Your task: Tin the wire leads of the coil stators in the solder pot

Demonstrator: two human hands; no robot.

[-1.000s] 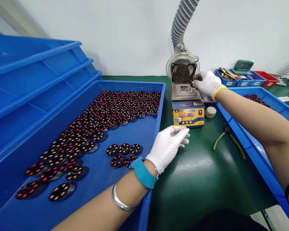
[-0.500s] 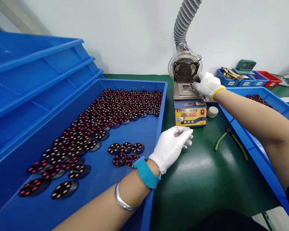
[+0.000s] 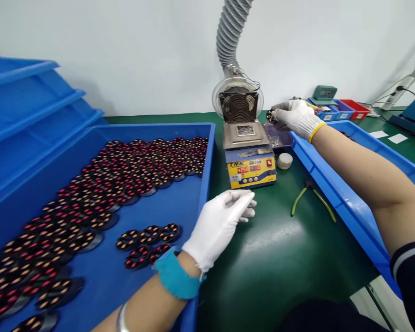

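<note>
My right hand (image 3: 293, 117), in a white glove with a yellow cuff, grips a small dark ring-shaped coil part (image 3: 270, 116) by its edge. It is held in the air to the right of the solder pot (image 3: 246, 136), above a small purple bin (image 3: 278, 138) with silvery bits in it. My left hand (image 3: 221, 223), also gloved, hovers in front of the pot, beside the blue tray's rim. Its fingers are pressed together; whatever they may hold is hidden. Several black rings with pink or tan segments (image 3: 151, 234) lie apart from the crowd in the tray.
The large blue tray (image 3: 210, 170) on the left holds many rings. Stacked blue trays (image 3: 27, 106) stand behind it. Green-handled pliers (image 3: 309, 186) and a round white pad (image 3: 284, 161) lie on the green table. Another blue tray (image 3: 335, 184) sits at right. A fan and duct (image 3: 230, 37) rise behind the pot.
My right hand has lifted the coil part away from the solder pot's top, up and to the right. My left hand keeps its pose. The view has turned somewhat rightward.
</note>
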